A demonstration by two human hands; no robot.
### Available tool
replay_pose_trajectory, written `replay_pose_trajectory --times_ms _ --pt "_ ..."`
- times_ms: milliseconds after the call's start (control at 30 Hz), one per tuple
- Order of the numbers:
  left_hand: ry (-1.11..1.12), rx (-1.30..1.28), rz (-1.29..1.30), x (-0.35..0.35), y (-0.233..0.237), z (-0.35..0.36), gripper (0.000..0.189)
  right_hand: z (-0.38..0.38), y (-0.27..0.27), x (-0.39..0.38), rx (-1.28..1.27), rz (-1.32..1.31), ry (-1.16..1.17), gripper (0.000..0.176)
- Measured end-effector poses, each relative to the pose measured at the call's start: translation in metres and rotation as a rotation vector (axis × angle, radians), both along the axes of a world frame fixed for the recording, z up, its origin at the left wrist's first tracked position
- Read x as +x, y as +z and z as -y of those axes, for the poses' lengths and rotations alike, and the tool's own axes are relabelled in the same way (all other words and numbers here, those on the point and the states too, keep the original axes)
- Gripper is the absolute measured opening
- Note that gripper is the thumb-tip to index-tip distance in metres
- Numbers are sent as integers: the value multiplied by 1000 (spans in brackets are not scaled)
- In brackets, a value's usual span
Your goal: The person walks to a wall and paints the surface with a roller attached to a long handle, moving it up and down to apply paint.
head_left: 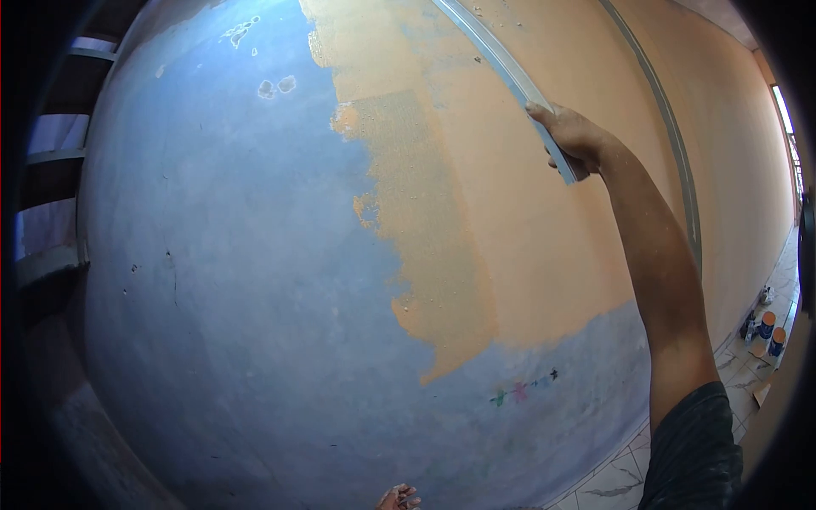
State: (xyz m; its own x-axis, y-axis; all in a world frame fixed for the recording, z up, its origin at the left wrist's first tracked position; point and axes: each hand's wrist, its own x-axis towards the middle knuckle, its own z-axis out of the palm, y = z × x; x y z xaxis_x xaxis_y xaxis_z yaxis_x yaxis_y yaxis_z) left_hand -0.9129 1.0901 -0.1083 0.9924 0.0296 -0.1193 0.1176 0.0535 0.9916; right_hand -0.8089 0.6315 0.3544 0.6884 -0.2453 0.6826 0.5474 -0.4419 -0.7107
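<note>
Near the lower end of a long, straight metal bar (518,81), my right hand (571,140) is closed round it. The bar slants up and left across a wall coated in pale orange plaster (552,246). Left of the coating the wall (238,255) is blue, and a ragged edge divides the two. At the bottom edge of the view my left hand (398,497) shows only in part, with its fingers curled; whether it holds anything is hidden.
A long grey strip (671,127) runs down the wall right of my right arm. Orange and blue cans (767,325) stand on the tiled floor (619,480) at the right. Dark openings with pale slats (55,156) are at the far left.
</note>
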Motion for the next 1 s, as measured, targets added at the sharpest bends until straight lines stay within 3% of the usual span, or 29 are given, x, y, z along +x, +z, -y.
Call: replay_pose_trajectory --times_ms 133,200,300,400,467,500,567,633,700,800,1000 --pt "-54 5 -33 16 -10 14 61 8 -49 7 92 -32 123 59" --pt "-60 13 74 12 -4 31 70 10 -89 8 76 -12 158 57" --pt "-66 -96 -22 52 -36 24 79 7 -152 12 105 -6 242 58" --pt "-80 8 20 29 -12 46 87 3 -219 5 102 -41 282 78" --pt "-143 -21 71 53 -60 23 89 -2 -284 20 45 -35 176 78" --pt "-209 -53 126 60 -80 13 92 -5 -292 10 89 -83 213 77" --pt "-123 14 78 23 -14 62 92 -17 -306 -21 172 -199 285 76" --pt "-66 79 50 9 -1 71 92 -29 -329 -31 201 -234 297 74" --pt "-34 152 27 11 -1 66 92 -36 -328 -33 238 -276 308 72" --pt "-32 208 -38 7 8 68 91 -31 -295 -18 158 -119 306 69" --pt "45 -21 31 -8 -13 64 76 -11 -172 12 119 -67 315 67"
